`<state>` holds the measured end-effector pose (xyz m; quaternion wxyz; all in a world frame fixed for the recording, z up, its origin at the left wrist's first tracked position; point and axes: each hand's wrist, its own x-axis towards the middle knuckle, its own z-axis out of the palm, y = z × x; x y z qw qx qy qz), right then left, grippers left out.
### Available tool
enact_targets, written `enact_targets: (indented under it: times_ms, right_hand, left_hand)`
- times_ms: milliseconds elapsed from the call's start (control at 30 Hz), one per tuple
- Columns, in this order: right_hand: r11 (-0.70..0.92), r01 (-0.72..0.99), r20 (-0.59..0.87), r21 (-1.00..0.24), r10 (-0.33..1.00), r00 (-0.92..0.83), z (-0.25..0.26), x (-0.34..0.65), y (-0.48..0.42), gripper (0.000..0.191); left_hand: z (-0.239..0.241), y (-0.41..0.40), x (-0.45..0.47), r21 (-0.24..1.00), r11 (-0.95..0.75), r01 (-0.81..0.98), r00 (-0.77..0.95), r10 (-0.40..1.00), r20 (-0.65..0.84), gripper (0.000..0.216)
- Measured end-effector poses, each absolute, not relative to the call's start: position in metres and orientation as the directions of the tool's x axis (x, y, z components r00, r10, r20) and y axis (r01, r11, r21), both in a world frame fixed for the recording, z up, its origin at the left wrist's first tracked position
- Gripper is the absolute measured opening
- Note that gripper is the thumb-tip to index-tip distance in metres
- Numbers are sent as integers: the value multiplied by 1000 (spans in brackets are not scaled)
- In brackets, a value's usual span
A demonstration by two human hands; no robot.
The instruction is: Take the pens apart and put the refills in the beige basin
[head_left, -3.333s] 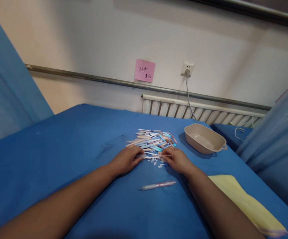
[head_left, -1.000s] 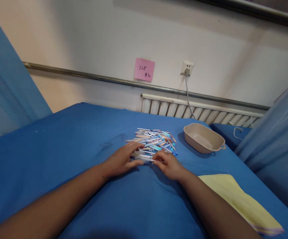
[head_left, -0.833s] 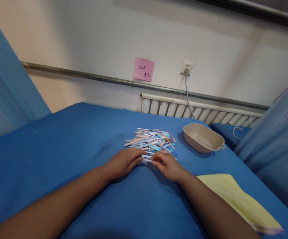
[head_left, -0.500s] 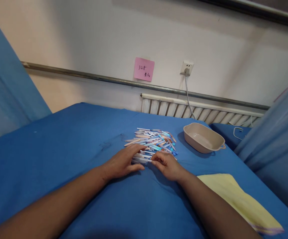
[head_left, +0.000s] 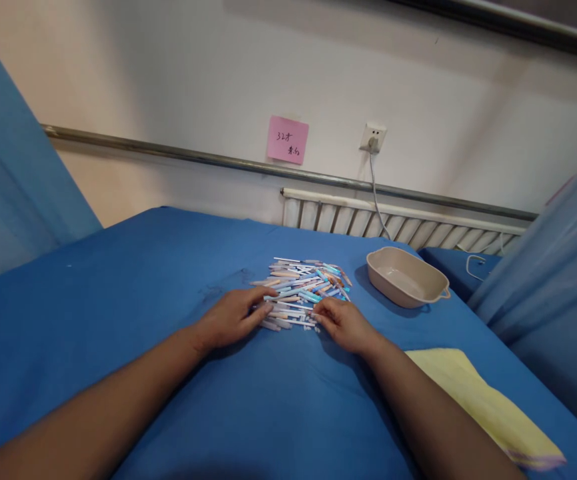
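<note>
Many slim pens point(head_left: 293, 283), white, peach, pale blue and brown, lie heaped mostly crosswise on the blue bed cover point(head_left: 278, 400). My left hand point(head_left: 231, 319) is at the heap's near left side, thumb and forefinger closed about the left ends of a few pens, one of them pale blue. On the right, my right hand point(head_left: 343, 325) has its fingers curled and pinched at the right ends of white pens in the near rows. Its fingertips partly hide those ends. The near pens lie roughly parallel between both hands.
A beige plastic basin point(head_left: 406, 277) stands right of the heap. A folded yellow cloth point(head_left: 483, 400) lies by my right forearm. Behind the bed are a radiator point(head_left: 338, 215), a metal rail point(head_left: 193, 157) and a plugged-in socket point(head_left: 372, 138). Blue curtains point(head_left: 13, 153) hang at both sides.
My left hand has drawn back slightly left and its thumb has closed toward the fingers. My right hand has shifted a little right along the pens, leaving more of the near row exposed.
</note>
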<state>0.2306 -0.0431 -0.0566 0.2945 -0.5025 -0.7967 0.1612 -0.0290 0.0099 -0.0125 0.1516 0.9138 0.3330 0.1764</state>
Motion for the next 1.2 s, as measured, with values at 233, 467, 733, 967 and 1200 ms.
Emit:
enact_targets:
  times_ms: [233, 467, 733, 967, 1200]
  right_hand:
    - [395, 763, 287, -511, 916, -281, -61, 242, -39, 16]
    - [380, 782, 293, -494, 919, -262, -63, 240, -37, 16]
    - [396, 762, 356, -512, 905, -232, -64, 231, -37, 11]
    - [459, 778, 382, -429, 873, -304, -65, 226, -38, 11]
    - [446, 785, 421, -431, 868, -263, -65, 231, -36, 10]
  left_hand:
    - [-13, 18, -36, 586, -610, 533, 528, 781, 333, 33]
    - [-15, 23, -37, 591, -555, 585, 325, 829, 456, 33]
    - [-21, 22, -32, 546, -622, 561, 466, 782, 414, 31]
    - [-43, 21, -14, 368, -768, 525, 704, 634, 319, 26]
    - [-37, 18, -14, 348, -815, 463, 725, 574, 380, 22]
